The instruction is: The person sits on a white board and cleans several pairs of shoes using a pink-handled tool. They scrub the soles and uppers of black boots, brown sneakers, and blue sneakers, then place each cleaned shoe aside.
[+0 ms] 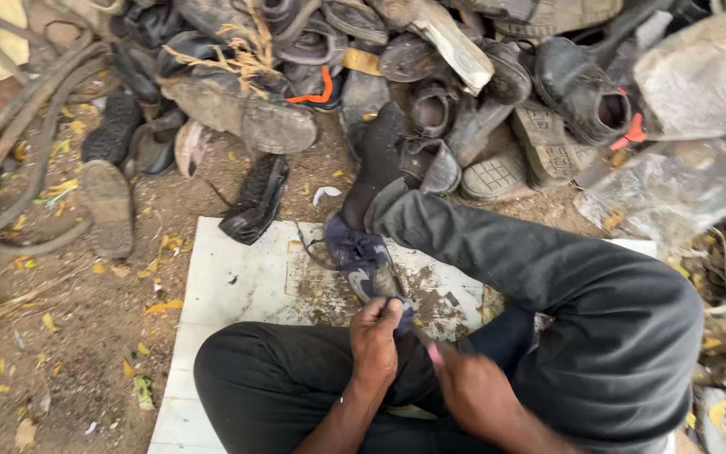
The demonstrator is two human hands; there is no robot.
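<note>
A white board lies flat on the dirt ground, a worn dark shoe resting on it; old shoes and soles are heaped behind, yellow leaves scattered about.

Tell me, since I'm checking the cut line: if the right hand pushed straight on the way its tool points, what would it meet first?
The right hand aims its thin tool up and left, at the heel of the dark blue shoe that the left hand grips. The shoe's heel comes first, probably; the left hand's fingers sit very close, and depth is unclear.
</note>
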